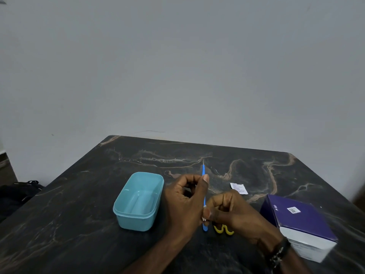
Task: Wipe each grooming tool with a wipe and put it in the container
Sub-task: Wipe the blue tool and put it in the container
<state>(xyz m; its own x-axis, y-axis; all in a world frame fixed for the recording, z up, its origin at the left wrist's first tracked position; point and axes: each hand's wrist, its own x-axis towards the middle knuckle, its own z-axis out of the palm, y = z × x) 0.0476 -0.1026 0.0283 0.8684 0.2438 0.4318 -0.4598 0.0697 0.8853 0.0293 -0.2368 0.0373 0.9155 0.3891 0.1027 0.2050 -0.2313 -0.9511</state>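
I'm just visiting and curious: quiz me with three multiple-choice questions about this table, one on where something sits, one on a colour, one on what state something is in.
1. Where is the light blue plastic container relative to the left hand?
A. To its left
B. To its right
C. Under the purple and white cardboard box

2. What colour is the thin stick tool held in both hands?
A. Red
B. Blue
C. Green

3. What state is the container in?
A. Closed with a lid
B. Full of tools
C. Open and empty

Answers:
1. A, the container stands on the dark marbled table left of the left hand.
2. B, the tool's shaft is blue, running between the left hand and the right hand.
3. C, no lid is on it and its bare floor shows.
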